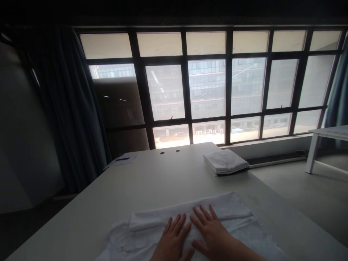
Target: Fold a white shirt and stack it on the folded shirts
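A white cloth garment (152,219) lies partly folded on the near part of the white table, its far part turned over into a flap with a few creases. My left hand (174,237) rests flat on the middle of it, fingers stretched forward. Beside it, my right hand (210,230) presses on the cloth with its fingers spread. Neither hand grips the fabric. The lower edge of the cloth runs out of view at the bottom.
A folded stack of white cloth (227,161) sits at the table's right edge. On the far left corner are papers (130,159) with a blue pen (123,158). The white table (152,185) reaches toward the windows; another table (312,152) stands at right.
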Tool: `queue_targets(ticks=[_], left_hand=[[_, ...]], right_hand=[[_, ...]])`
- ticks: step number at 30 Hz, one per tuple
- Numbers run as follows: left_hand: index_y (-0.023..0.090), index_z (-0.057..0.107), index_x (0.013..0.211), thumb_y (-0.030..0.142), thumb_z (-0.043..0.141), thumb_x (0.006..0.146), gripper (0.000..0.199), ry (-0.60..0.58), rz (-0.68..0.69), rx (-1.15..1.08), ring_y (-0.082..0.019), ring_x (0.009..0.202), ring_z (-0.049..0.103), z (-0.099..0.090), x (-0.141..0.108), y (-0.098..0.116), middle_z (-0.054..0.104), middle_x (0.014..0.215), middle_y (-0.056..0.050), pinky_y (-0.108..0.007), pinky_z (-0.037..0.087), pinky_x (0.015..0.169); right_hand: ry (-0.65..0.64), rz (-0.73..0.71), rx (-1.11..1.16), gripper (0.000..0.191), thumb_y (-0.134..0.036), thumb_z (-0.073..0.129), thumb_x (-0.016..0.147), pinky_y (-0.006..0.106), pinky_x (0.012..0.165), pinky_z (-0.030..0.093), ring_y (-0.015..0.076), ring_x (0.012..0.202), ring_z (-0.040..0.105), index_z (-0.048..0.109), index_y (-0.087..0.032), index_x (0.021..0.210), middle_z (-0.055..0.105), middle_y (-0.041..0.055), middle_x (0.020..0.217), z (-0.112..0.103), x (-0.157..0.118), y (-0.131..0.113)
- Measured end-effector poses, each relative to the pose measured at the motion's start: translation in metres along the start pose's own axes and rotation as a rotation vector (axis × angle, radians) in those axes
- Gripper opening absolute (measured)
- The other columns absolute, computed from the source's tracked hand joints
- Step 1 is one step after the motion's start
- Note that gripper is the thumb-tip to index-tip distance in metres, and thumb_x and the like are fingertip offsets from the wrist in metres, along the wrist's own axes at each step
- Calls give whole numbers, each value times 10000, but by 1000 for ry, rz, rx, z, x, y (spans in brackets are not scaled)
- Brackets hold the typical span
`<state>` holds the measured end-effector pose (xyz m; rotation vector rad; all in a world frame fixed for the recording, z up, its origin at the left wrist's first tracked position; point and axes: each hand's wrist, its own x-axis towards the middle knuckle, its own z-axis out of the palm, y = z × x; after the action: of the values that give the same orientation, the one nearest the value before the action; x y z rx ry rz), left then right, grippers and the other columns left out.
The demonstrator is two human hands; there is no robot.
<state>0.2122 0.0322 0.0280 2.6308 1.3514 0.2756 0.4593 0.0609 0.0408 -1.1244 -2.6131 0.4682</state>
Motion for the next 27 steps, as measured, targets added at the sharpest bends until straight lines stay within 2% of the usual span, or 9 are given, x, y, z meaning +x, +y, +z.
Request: queue_targets(ticks=[2,5,8,11,13,16,20,23,27], left_hand=[[425,236,1575,627,443,979,662,13,-5,-4,-324,1513,269,-3,0,-6,240,1658,0,-584,236,1239],[440,269,1561,615,463,978,638,24,-27,-11,-319,1513,272,-12,-1,-16,240,1659,12,-569,226,1245],[426,330,1545,607,465,979,609,62,-94,6,-312,1508,290,-19,-3,-25,278,1652,6,-561,233,1245],[404,494,1450,567,461,990,489,149,-163,25,-278,1479,365,-24,-6,-29,393,1611,6,-536,260,1244],[376,628,1279,526,452,1001,362,193,-177,21,-249,1430,446,-26,-8,-28,510,1535,9,-503,292,1240],[328,678,1085,479,450,1005,286,216,-182,-12,-233,1354,534,-28,-8,-24,631,1411,-7,-467,336,1225],[305,664,1107,454,436,1013,289,217,-216,-48,-233,1334,555,-26,-6,-24,649,1389,-22,-455,341,1224],[321,651,1171,437,432,1017,292,213,-231,-49,-224,1329,561,-25,-3,-26,655,1382,-7,-442,346,1222],[323,657,1143,377,424,1020,269,209,-234,-39,-200,1325,565,-25,-3,-26,666,1369,9,-406,353,1215]], right_hand=[[10,-15,4,725,-633,477,943,618,1209,52,371,1522,169,312,-310,1571,227,99,1666,-3,-1,3],[95,23,-37,577,-525,543,931,559,1205,131,355,1470,287,488,-286,1454,357,108,1610,-11,0,4],[182,73,-94,289,-388,570,912,468,1114,297,301,1240,504,655,-250,1151,602,97,1319,-19,3,6],[188,103,-113,149,-318,575,892,410,1008,367,260,1058,561,662,-231,976,649,64,1087,-27,4,15],[171,118,-78,142,-308,581,888,388,989,371,248,1032,568,664,-231,974,650,53,1056,-33,3,26],[150,149,-24,159,-297,577,892,360,977,374,238,1027,575,672,-225,998,652,55,1054,-42,1,41],[145,146,-2,117,-246,571,891,329,951,380,227,1025,578,678,-214,929,655,54,1051,-47,2,51],[167,165,-19,123,-226,546,916,314,899,391,213,965,591,667,-213,931,674,43,1006,-43,6,54],[166,174,-104,121,-288,558,938,344,897,377,224,949,596,660,-226,956,686,32,981,-36,9,62]])
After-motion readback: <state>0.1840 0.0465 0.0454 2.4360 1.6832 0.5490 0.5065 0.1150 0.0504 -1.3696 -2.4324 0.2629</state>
